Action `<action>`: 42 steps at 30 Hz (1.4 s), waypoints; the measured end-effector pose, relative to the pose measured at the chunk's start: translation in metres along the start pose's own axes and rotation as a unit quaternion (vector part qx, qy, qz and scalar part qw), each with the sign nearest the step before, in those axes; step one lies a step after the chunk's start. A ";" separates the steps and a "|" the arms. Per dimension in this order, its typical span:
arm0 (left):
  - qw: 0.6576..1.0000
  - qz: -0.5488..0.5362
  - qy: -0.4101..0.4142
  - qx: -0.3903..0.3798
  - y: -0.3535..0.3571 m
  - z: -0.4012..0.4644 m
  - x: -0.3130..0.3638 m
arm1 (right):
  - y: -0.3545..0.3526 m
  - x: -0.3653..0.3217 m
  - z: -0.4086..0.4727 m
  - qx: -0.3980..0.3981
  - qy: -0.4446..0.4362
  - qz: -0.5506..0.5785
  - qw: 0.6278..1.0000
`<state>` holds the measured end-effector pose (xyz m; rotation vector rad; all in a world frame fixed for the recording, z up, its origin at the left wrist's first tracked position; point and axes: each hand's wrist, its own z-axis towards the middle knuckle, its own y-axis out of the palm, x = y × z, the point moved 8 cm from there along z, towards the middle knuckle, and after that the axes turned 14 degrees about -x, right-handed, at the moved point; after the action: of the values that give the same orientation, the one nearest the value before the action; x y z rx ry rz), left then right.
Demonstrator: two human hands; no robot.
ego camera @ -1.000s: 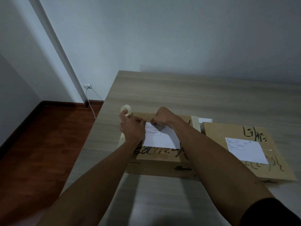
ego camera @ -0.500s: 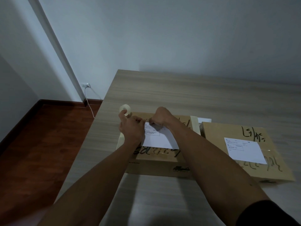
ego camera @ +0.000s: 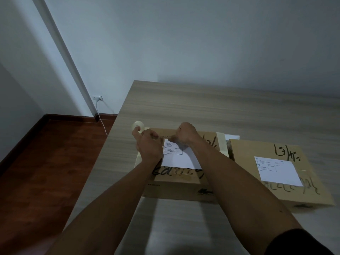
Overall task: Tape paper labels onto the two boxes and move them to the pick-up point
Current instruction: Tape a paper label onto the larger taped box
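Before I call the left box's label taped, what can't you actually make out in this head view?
- Tape strip between the left hand and right hand: clear and blurred, not visible.
- Top edge of the left label: covered by both hands.
- Print on both labels, including the right label: too small.
- Tape roll: partly behind the left fingers.

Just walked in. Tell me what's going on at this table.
A person is taping a paper label onto the left cardboard box. The left hand holds a roll of tape, while the right hand works at the label's top edge; its fingers are blurred. The right box already carries its own label. Both boxes sit on the wooden table.
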<state>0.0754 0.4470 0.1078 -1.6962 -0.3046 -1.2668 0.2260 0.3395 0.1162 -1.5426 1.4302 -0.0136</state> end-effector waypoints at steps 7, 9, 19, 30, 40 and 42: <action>0.999 -0.031 0.036 -0.024 -0.012 -0.007 0.007 | -0.011 0.005 -0.011 0.015 -0.049 0.059 0.997; 0.996 -0.054 0.069 -0.015 -0.022 -0.013 0.016 | -0.018 0.006 -0.021 0.051 -0.076 0.108 0.990; 0.967 -0.135 0.194 -0.089 -0.012 -0.052 0.089 | -0.054 -0.022 -0.091 0.079 -0.214 0.235 0.945; 0.952 -0.101 0.251 -0.141 0.024 -0.100 0.121 | -0.074 0.022 -0.140 0.103 -0.210 0.239 0.942; 0.950 -0.148 0.194 -0.196 0.049 -0.127 0.124 | -0.082 0.049 -0.160 0.144 -0.212 0.187 0.948; 0.950 -0.151 0.187 -0.198 0.049 -0.130 0.125 | -0.089 0.051 -0.164 0.180 -0.220 0.198 0.938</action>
<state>0.0838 0.2780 0.1863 -1.7296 -0.0849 -1.9485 0.2108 0.1818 0.2268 -0.8713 1.2633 0.2820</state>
